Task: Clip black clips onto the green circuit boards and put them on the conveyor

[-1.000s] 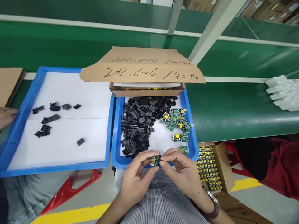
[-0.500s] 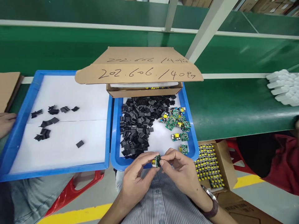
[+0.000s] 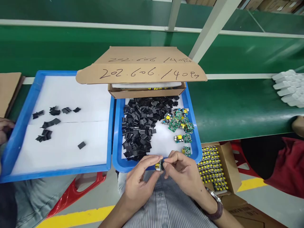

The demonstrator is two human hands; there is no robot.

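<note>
My left hand (image 3: 140,179) and my right hand (image 3: 184,174) meet over my lap, both pinching one small green circuit board (image 3: 159,165) with a yellow part, held at the near rim of a blue tray (image 3: 118,139). That tray holds a heap of black clips (image 3: 140,126) on the left and several loose green circuit boards (image 3: 179,122) on the right. A watch sits on my right wrist.
A second blue tray (image 3: 22,123) at left holds several black pieces (image 3: 47,122). An open cardboard box (image 3: 142,71) stands behind the trays on the green conveyor (image 3: 237,104). A carton of yellow-topped boards (image 3: 212,171) sits at right. Other people's hands show at both edges. White parts (image 3: 288,87) lie far right.
The board between my fingers has turned edge-on, showing less green. Both hands stayed in place. The view shifted slightly.
</note>
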